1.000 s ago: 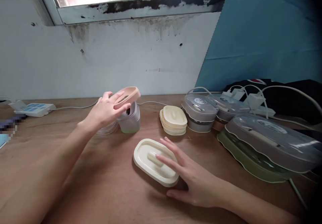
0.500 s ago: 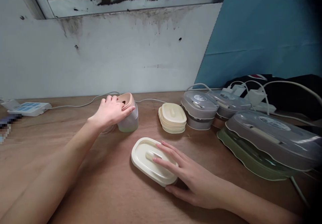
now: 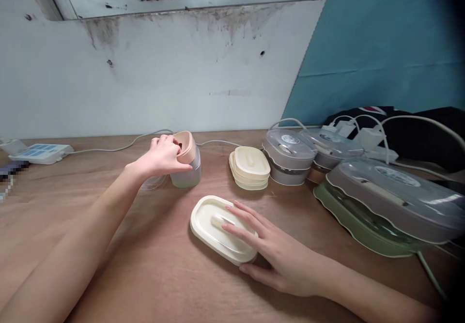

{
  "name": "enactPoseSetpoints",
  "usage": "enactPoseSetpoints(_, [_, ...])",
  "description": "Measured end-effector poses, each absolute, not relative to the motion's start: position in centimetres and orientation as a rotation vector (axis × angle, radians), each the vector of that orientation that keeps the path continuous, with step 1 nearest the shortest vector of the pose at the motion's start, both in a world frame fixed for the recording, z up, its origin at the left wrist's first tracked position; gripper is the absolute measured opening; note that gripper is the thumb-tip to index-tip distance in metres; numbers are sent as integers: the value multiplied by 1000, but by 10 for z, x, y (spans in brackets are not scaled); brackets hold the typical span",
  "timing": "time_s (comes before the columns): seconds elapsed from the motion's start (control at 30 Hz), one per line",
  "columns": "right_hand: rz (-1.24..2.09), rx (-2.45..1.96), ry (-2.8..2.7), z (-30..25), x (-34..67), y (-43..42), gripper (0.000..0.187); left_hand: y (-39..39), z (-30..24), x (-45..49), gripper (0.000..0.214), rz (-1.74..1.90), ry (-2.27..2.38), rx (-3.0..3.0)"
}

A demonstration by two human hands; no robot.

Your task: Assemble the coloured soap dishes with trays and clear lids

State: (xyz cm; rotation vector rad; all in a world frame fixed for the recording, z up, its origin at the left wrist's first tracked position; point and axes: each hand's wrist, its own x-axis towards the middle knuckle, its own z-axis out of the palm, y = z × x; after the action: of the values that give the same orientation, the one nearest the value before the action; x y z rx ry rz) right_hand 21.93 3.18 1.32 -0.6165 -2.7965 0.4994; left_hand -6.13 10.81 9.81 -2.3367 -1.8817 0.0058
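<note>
Left hand [image 3: 162,154] gripping a peach lid [image 3: 188,148], right hand [image 3: 272,251] resting on a cream lid [image 3: 214,233]

The cream lid, one, lies flat on a wooden table [image 3: 156,269]; take it as the clock's centre.

The left hand, towards 11 o'clock, pinches the single peach lid: thumb along its near side, fingers curled into its hollow, tips hidden. Its forearm slants in from 8 o'clock. The peach lid sits tilted on one clear container [image 3: 186,177] with a greenish base.

The right hand, at 4 o'clock, lies palm down over the cream lid's right end, fingers slightly spread, thumb apart at the near edge; its forearm also comes from 4 o'clock.

Farther out: at 1 o'clock, one lid stack [image 3: 250,168], cream, at least three deep; at 2, two small grey lidded containers [image 3: 288,154]; at 3, one larger lidded container [image 3: 392,190] with a green base; at 10, well apart, one white power strip [image 3: 45,153].
</note>
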Motion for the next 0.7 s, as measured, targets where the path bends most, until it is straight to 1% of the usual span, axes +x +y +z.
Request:
enactPoseSetpoints(0.23, [511, -622, -2786, 14, 218, 32, 71, 108, 102, -56, 38, 1, -1847, -2340])
enactPoseSetpoints(0.5, [452, -620, -2718, 14, 217, 30, 72, 107, 104, -52, 49, 47, -1843, -2291])
enactPoseSetpoints(0.57, [440, -638, -2682, 13, 217, 30, 66, 106, 103, -52, 55, 51, -1843, -2284])
enactPoseSetpoints(0.7, [397, -742, -2546, 10, 217, 29, 36, 103, 104, -51, 66, 21, -1822, -2254])
